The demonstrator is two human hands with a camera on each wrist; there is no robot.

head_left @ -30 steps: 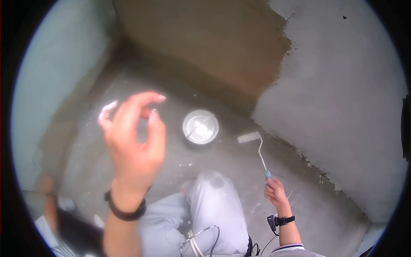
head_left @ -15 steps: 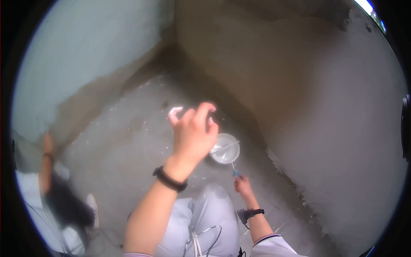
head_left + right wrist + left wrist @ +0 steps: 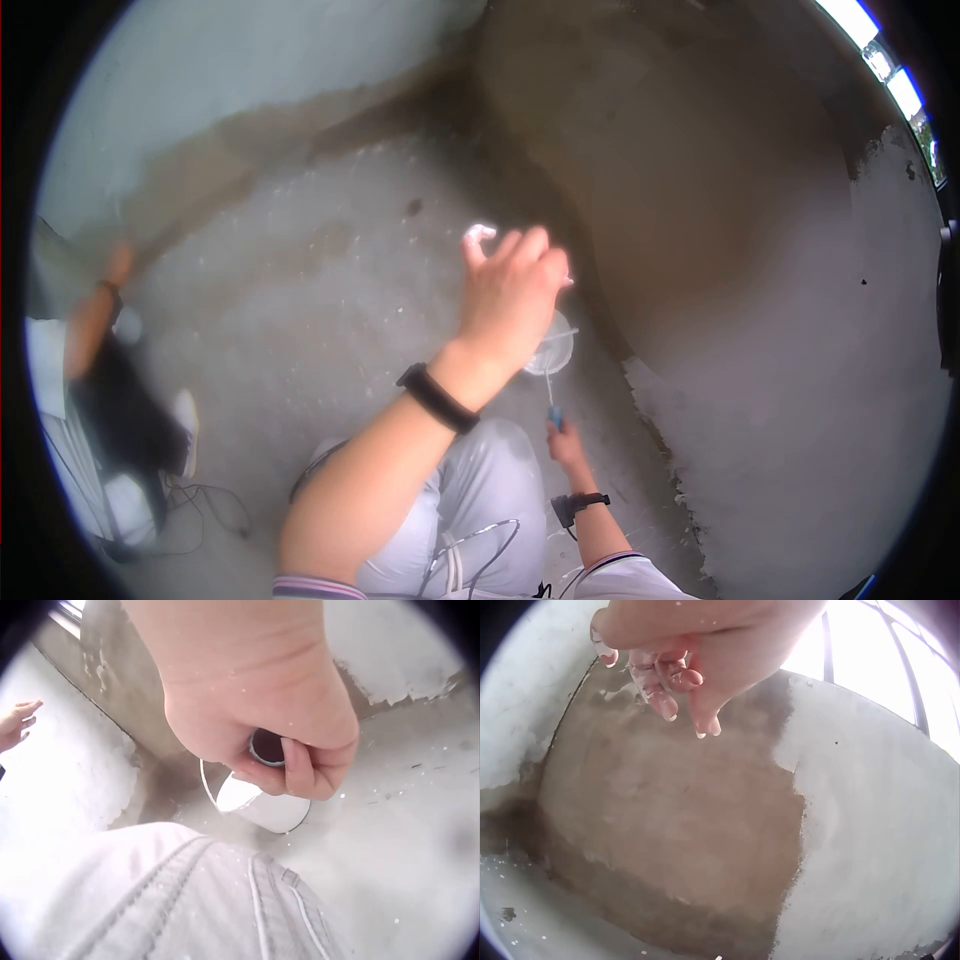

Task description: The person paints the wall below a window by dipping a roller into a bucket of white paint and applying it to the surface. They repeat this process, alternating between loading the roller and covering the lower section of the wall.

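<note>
My right hand (image 3: pixel 567 448) grips the blue handle (image 3: pixel 555 417) of a paint roller, low and to the right of my knees. The roller's thin frame runs up to a white bucket (image 3: pixel 562 355), where its head is out of sight. From the right wrist, the handle's hollow end (image 3: pixel 268 747) pokes out of my fist, with the bucket (image 3: pixel 279 814) below and behind it. My left hand (image 3: pixel 512 305) is raised in front, overlapping the bucket in the head view. Its fingers (image 3: pixel 660 701) are loosely bent, smeared with white, and hold nothing.
A wall with a wide brown damp-looking area (image 3: pixel 690 190) and a pale coated part (image 3: pixel 790 440) rises on the right. Another person's arm (image 3: pixel 92 320) and dark-clothed leg show at the far left, near cables (image 3: pixel 205 500) on the white-spotted floor.
The roller has gone from beside the bucket to the bucket, its head now hidden. My left hand has shifted right in the head view, across the bucket. The view has turned too.
</note>
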